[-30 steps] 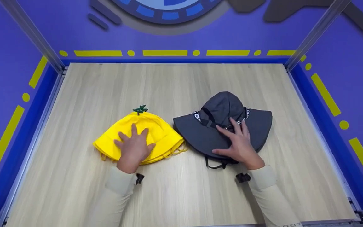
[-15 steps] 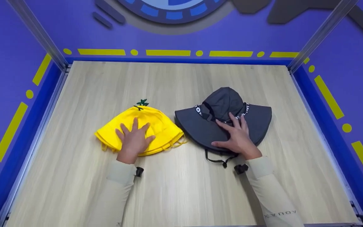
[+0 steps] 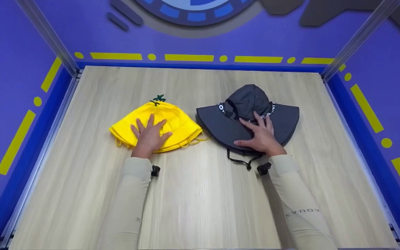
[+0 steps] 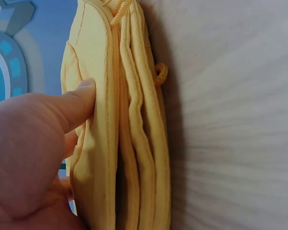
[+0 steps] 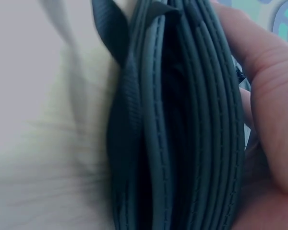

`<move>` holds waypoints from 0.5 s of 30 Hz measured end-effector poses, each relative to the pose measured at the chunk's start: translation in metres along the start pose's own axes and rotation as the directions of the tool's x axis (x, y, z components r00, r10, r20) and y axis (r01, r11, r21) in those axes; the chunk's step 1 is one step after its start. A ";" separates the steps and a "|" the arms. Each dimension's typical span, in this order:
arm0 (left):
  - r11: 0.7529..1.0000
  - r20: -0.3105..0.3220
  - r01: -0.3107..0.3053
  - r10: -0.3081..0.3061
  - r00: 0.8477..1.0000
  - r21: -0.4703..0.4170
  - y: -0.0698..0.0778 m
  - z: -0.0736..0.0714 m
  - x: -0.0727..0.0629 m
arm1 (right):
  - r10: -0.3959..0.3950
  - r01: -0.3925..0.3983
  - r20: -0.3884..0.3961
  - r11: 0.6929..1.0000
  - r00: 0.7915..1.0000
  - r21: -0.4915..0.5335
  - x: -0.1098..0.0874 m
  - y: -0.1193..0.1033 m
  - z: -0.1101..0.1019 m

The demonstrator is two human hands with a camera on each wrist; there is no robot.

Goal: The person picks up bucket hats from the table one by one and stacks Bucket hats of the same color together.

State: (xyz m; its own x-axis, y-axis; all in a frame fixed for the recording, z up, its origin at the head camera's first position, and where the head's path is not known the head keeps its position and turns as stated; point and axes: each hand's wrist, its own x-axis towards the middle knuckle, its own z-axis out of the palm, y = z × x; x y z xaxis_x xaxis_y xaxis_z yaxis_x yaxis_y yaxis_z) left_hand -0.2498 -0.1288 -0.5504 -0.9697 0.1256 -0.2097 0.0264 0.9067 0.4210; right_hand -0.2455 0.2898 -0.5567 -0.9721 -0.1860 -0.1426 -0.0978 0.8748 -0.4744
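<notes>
My left hand [image 3: 150,137] lies with spread fingers on top of a yellow hat [image 3: 182,130], which is flattened and has a green leaf sprig at its crown. In the left wrist view the layered brim edges of the yellow hat [image 4: 139,120] show, with the thumb [image 4: 79,103] resting on its upper face. On the right, my right hand [image 3: 262,137] spreads over the brim of a dark grey wide-brimmed hat [image 3: 248,99] with a patterned band. The right wrist view shows stacked, stitched brim layers of the grey hat [image 5: 201,124] and a black strap [image 5: 127,96] beside them.
Both hats lie side by side on a light wood table [image 3: 200,194], their brims nearly meeting. A black chin cord [image 3: 240,161] trails from the grey hat toward the front. Blue-purple panels [image 3: 200,41] with yellow marks wall in the back and sides.
Both hands and both hats have slid away from me toward the back of the table. The sprig on the yellow hat has tipped slightly, and more of the grey hat's cord shows.
</notes>
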 end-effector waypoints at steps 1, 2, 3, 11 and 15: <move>1.000 -0.001 -0.003 0.003 1.000 -0.005 -0.001 0.000 0.003 | 0.000 0.000 -0.001 1.000 1.000 0.001 0.001 0.000 0.000; 1.000 -0.001 -0.006 0.006 1.000 -0.010 -0.001 -0.001 0.005 | 0.001 -0.001 -0.002 1.000 1.000 0.002 0.002 0.001 0.000; 1.000 -0.001 -0.009 0.009 1.000 -0.015 -0.002 -0.001 0.007 | 0.003 -0.003 -0.002 1.000 1.000 0.003 0.003 0.002 0.000; 0.999 -0.008 0.007 -0.007 1.000 -0.033 0.000 0.000 0.015 | 0.003 -0.002 -0.011 0.999 1.000 0.032 0.003 0.004 0.002; 0.999 -0.006 0.002 -0.003 1.000 -0.039 0.003 0.003 0.016 | 0.008 -0.008 -0.010 1.000 1.000 0.029 0.003 0.006 0.001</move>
